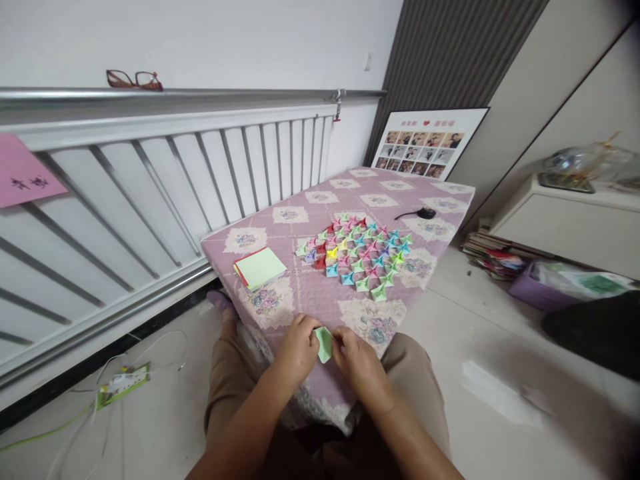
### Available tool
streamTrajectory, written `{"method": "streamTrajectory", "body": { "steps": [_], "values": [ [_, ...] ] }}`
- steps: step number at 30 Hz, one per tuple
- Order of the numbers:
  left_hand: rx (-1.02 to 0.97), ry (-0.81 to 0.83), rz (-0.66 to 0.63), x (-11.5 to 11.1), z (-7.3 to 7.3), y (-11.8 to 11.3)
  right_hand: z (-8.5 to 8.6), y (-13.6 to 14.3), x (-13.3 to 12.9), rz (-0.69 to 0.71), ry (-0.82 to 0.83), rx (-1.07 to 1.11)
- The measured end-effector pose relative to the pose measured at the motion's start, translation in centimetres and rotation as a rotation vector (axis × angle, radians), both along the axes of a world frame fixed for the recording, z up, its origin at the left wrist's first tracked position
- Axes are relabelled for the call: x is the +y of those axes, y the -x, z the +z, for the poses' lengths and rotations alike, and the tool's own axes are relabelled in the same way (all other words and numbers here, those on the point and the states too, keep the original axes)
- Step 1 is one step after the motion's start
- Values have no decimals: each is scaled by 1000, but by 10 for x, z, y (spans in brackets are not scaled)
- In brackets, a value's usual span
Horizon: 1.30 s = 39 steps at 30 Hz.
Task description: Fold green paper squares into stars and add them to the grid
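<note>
A small piece of folded light green paper [324, 345] is held between my two hands over the near end of the table. My left hand [299, 343] pinches its left side, and my right hand [353, 348] has closed fingers at its right edge. Farther up the tablecloth, several small folded paper pieces [359, 252] in green, pink, blue, red and yellow stand in close rows. To their left lies a stack of square paper sheets [261, 268], light green on top with red showing at one edge.
The table has a purple floral cloth [320, 300]. A small black object with a thin tail [425, 213] lies at its far right. A white radiator [265, 160] borders the left side, with glasses [134, 81] above it. A power strip [123, 385] and cords lie on the floor.
</note>
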<state>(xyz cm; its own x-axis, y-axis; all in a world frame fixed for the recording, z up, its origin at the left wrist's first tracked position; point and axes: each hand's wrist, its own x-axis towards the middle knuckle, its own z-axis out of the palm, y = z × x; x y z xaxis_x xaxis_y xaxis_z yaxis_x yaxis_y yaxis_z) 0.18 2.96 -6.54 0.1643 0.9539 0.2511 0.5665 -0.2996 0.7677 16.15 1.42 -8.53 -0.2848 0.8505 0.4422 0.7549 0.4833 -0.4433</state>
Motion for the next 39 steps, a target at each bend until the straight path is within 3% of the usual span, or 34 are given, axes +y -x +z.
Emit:
{"method": "streamTrajectory", "body": {
  "steps": [7, 11, 15, 19, 27, 33, 39],
  "values": [
    [46, 27, -58, 6, 4, 3, 21, -7, -5, 170, 36, -202],
    [88, 30, -87, 11, 2, 6, 25, -9, -2, 218, 84, -270],
    [55, 86, -112, 14, -1, 10, 23, -10, 0, 265, 129, -187],
    [-112, 220, -172, 12, -1, 13, 24, -10, 0, 273, 184, -47],
    [-400, 449, -290, 6, 13, 19, 37, -16, 3, 351, 378, 188],
    [-338, 563, -343, 4, 26, 24, 47, -20, 3, 355, 530, 336],
    [-343, 533, -350, 2, 22, 24, 42, -23, 3, 271, 600, 454]
  ]
}}
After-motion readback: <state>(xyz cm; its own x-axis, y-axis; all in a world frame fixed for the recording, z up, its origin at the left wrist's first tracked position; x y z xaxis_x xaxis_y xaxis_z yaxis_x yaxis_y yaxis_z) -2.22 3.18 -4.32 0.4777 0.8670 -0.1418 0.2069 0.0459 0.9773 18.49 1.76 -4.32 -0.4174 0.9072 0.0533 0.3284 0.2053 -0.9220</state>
